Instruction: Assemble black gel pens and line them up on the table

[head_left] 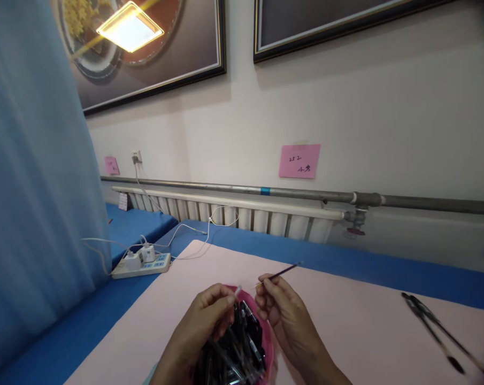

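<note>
My right hand (284, 313) pinches a thin dark pen refill (279, 274) that points up and to the right over the pink mat (346, 326). My left hand (204, 321) holds a clear pen barrel (237, 292) whose pale tip sticks up near the refill's lower end. Both hands hover over a pink bowl (268, 342) filled with several black and clear pen parts (242, 342). The bowl sits at the mat's near edge, partly hidden by my hands.
Two black pens (438, 329) lie on the mat at the right. A white power strip (143, 263) with chargers and cables rests on the blue table cover (366, 267) at the left. A blue curtain (33, 187) hangs on the left. A radiator (242, 214) lines the wall.
</note>
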Tool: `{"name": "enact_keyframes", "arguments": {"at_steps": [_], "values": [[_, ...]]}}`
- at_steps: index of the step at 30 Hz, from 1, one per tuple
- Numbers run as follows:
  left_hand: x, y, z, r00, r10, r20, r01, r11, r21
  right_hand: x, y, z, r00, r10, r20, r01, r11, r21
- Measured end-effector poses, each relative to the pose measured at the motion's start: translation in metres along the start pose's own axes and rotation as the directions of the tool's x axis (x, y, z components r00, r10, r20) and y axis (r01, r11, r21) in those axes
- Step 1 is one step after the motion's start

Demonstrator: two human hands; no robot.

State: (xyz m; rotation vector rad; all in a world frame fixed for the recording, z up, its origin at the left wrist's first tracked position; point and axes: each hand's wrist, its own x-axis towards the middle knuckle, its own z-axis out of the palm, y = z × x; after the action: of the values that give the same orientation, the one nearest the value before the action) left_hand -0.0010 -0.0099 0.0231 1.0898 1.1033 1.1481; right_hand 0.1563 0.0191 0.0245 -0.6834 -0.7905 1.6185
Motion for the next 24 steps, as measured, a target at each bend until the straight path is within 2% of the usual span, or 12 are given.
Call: {"name": "enact_keyframes", "arguments": {"at_steps": [4,11,24], "values": [[-0.0007,-0.0025,0.0006,0.998,0.015,0.066,-0.016,1.0,0.015,-0.0031,-0.0042,0.0039,1.0,-0.015,0.019,0.014,0.999,0.049],[-0.0006,-0.0021,0.0027,0.997,0.016,0.081,-0.018,1.0,0.023,-0.0039,-0.0009,0.0048,0.998,0.005,0.07,-0.007,0.999,0.033],[-0.0006,0.0005,0.0001,0.991,0.029,0.128,-0.033,0.999,0.03,-0.004,-0.001,0.0028,0.995,0.019,0.095,-0.021,1.0,0.017]]}}
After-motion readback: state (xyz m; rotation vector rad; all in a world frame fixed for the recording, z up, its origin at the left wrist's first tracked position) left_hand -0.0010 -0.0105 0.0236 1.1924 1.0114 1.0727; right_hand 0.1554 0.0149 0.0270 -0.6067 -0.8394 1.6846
